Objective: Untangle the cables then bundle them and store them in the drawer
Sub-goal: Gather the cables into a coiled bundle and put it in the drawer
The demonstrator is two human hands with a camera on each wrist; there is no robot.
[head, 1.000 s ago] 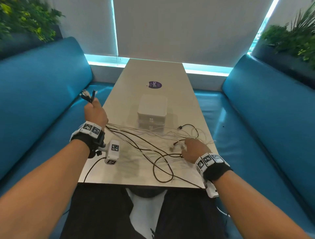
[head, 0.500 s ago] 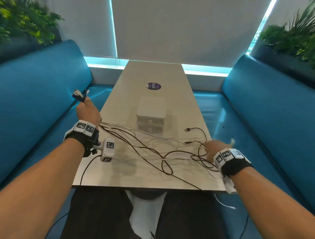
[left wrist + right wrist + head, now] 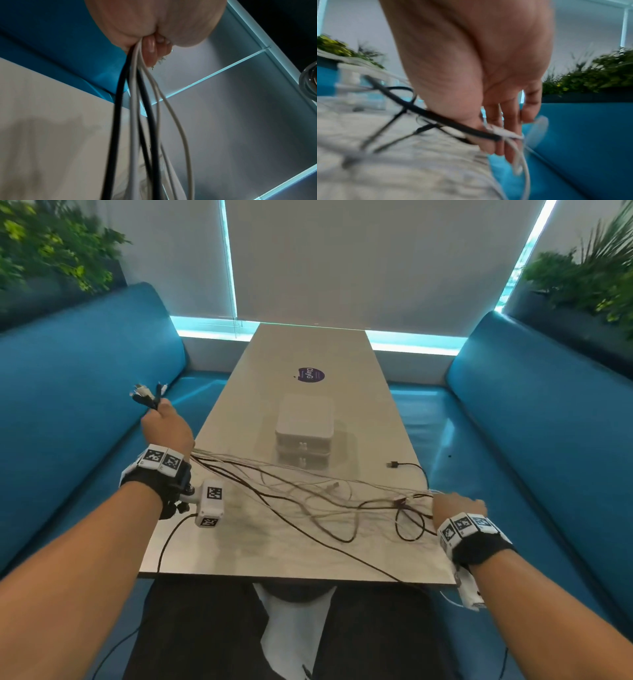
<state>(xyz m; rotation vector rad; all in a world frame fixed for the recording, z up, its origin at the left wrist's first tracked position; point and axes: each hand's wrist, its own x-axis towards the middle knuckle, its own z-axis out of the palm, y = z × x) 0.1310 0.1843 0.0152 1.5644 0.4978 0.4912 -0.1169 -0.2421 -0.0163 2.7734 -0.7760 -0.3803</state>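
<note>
The counter (image 3: 383,419) is carrying the whole job, and across its near half the cables (image 3: 308,498) are now being stretched into a long fan where a second ago they were lying as a tighter knot in the middle. The drawer box (image 3: 305,419) is sitting closed just beyond them, untouched. The left hand (image 3: 168,426) is drifting further out over the left edge, its grip clenched round a bunch of black and white cables with the plug ends (image 3: 147,395) sticking up past the fist. The right hand (image 3: 455,505) is sliding out to the right edge, pinching a white strand and a black one (the wrist view is blurred, so exactly which strands I cannot tell). One black plug (image 3: 394,464) is now lying free by the far right edge. I judge the untangling is well underway, with bundling and storing still ahead.
</note>
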